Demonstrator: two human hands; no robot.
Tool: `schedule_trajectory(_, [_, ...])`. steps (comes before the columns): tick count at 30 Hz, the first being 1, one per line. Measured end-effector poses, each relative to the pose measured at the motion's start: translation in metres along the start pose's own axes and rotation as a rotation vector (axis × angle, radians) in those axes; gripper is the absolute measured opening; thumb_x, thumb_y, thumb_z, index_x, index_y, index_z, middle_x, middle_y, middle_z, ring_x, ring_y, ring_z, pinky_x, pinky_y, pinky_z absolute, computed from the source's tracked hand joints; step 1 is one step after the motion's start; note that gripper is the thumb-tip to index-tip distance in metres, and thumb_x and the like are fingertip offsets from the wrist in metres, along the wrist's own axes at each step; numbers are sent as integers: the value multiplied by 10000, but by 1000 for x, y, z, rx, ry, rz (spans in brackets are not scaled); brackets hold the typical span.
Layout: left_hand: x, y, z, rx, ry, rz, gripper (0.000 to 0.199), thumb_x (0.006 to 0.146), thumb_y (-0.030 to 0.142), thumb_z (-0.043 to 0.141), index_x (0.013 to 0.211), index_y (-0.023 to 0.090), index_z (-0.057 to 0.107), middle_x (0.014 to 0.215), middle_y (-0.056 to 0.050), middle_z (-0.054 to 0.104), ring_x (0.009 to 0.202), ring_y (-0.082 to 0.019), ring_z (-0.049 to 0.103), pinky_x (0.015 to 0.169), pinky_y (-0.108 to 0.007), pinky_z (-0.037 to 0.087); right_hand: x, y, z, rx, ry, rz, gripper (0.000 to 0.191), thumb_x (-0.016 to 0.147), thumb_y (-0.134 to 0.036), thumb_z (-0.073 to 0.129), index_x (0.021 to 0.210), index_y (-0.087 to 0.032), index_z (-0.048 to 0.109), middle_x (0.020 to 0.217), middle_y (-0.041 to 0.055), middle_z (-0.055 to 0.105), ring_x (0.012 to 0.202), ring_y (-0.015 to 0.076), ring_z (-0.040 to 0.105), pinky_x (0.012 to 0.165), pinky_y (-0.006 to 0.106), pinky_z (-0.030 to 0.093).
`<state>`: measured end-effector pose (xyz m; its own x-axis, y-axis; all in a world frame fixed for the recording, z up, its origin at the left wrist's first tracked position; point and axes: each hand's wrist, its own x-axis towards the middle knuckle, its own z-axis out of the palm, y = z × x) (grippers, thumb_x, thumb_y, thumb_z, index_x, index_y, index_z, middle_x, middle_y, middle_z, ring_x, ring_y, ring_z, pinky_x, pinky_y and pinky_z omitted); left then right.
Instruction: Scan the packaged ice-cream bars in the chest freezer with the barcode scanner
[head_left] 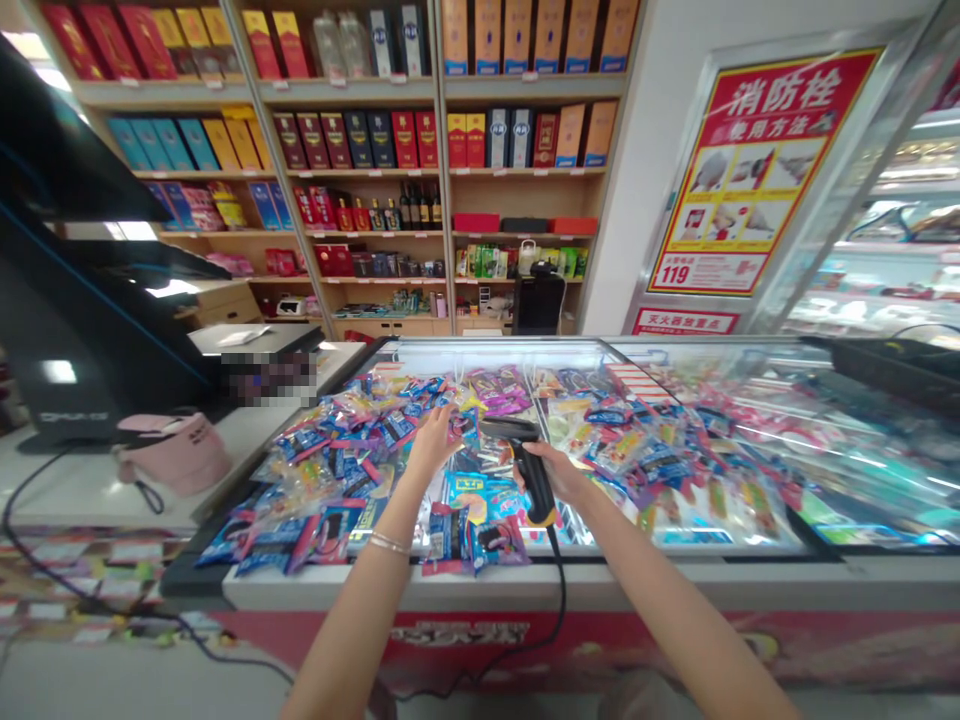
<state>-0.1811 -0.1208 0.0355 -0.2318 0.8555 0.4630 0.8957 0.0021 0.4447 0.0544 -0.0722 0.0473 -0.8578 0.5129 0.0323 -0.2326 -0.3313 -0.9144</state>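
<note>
My right hand (pixel 556 470) is wrapped round the handle of a black barcode scanner (pixel 537 478), whose head points left and whose cable hangs down over the freezer's front. To its left, my left hand (pixel 436 440) reaches over the packets with its fingers apart, near small blue and purple snack packets (pixel 397 428). No item shows in it. Between and below the hands lie a light blue packet (pixel 476 490) and several dark blue and pink packets (pixel 495 540). All of them rest on the glass top of a chest freezer (pixel 315 585).
At the left, a counter (pixel 180 505) bears a pink container (pixel 176 455) and a black screen stand (pixel 82 350). A black tray (pixel 900 370) lies at the right. Shelves of boxes (pixel 360 140) stand behind. The scanner's cable loops low before the freezer.
</note>
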Motion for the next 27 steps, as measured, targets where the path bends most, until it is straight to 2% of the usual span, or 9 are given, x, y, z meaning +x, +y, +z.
schedule_trajectory(3, [4,-1,6,-218,110,-101,444,672,200,681,1101,216,571,1093,-78,582,984,-233,595,847,-343,472,-1,1,0,-6,17,-20,413,704,-425,604,969,-109,621,581,36,634,470,143,554,465,259,447])
schedule_trajectory(5, [7,-3,9,-490,145,-266,436,645,257,716,1057,197,587,959,-56,620,858,-209,625,785,-339,491,-1,0,-1,-4,12,-24,441,705,-426,600,1014,-112,611,587,33,634,472,145,555,460,262,444])
schedule_trajectory(9, [10,-2,6,-1151,44,-607,361,679,409,684,935,170,598,740,-25,633,688,-172,643,707,-323,511,-2,0,-1,-10,-33,-37,472,724,-423,585,1078,-112,590,586,30,624,493,153,560,464,261,437])
schedule_trajectory(12, [8,1,-3,-1390,-64,-689,268,757,445,583,809,183,609,688,-32,649,696,-168,649,738,-318,513,-2,1,-2,-4,-53,-79,465,745,-426,569,1084,-108,585,576,28,619,481,149,550,461,253,436])
schedule_trajectory(15, [5,4,-10,-1481,-213,-666,296,790,451,510,752,181,624,654,-42,654,671,-172,637,754,-326,507,-2,2,-3,11,-78,-97,473,748,-427,570,1097,-108,581,568,24,619,464,142,541,444,243,431])
schedule_trajectory(19, [5,1,-8,-1534,-399,-642,400,816,462,417,768,139,648,622,-72,648,593,-170,602,725,-321,499,-2,3,-5,6,-125,-100,447,745,-431,582,1050,-105,601,597,37,632,450,133,546,415,231,428])
schedule_trajectory(24, [9,-6,2,-1394,-411,-656,354,810,449,413,774,160,614,555,-38,604,477,-154,534,573,-287,453,-1,9,-8,-6,-206,-159,424,747,-418,615,1052,-123,601,855,96,683,487,124,581,428,243,465])
schedule_trajectory(27, [10,-7,5,-1282,-367,-681,342,797,486,440,778,178,587,529,-4,561,435,-135,487,524,-266,409,-1,11,-8,-17,-267,-141,464,747,-442,628,1080,-122,586,872,104,683,498,125,589,424,241,468])
